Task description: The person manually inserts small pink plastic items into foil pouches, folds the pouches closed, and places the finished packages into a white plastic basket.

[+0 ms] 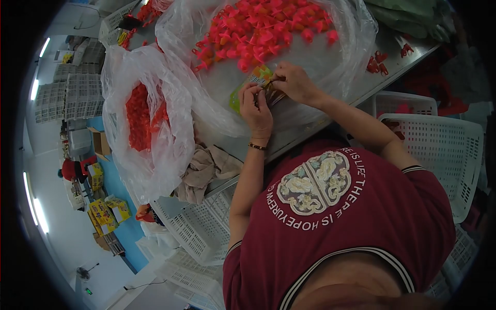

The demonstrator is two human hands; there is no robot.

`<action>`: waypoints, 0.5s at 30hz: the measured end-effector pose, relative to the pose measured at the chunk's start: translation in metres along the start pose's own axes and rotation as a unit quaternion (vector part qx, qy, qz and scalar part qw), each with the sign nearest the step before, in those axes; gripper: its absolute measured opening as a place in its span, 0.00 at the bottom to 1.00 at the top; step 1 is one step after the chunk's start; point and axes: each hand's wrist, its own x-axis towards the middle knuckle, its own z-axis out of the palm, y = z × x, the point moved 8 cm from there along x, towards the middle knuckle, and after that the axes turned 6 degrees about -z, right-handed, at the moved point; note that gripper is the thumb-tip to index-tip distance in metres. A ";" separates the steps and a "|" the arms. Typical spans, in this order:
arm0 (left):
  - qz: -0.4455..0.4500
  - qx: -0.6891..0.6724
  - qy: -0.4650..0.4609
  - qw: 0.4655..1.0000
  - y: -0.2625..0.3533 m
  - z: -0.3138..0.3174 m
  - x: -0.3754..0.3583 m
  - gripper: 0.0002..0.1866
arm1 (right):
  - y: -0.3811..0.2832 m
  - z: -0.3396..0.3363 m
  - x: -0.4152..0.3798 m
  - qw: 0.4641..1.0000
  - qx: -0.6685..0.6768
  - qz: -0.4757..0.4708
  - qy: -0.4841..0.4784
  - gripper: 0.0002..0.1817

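A green and orange printed packet (236, 101) lies tilted under my hands on the metal worktop, its top edge between them. My left hand (256, 111) has its fingers bent and pinched on the packet's edge. Just to the right, my right hand (293, 82) pinches the same edge with thumb and forefinger. The exact grip of the fingertips is small and partly hidden. Beyond the packet, a heap of pink-red plastic pieces with orange parts (258, 31) lies on a spread clear plastic bag (178, 23).
A clear bag (181, 103) of red pieces (139, 121) stands on the left, beside a beige cloth (204, 168). Loose red pieces (380, 62) lie at the right. White baskets (436, 150) stand right and below left. Another person (72, 169) is far off at left.
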 end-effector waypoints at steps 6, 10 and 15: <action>-0.052 -0.017 0.044 0.998 -0.008 -0.003 0.002 0.03 | 0.029 0.026 -0.014 0.964 0.216 0.139 0.064 0.09; -0.047 -0.009 0.051 0.998 0.002 -0.008 0.007 0.03 | 0.012 0.016 -0.010 0.927 0.346 0.142 0.022 0.08; -0.078 -0.012 0.034 0.996 0.001 -0.013 0.013 0.03 | -0.016 -0.004 -0.001 0.984 0.175 -0.004 -0.014 0.06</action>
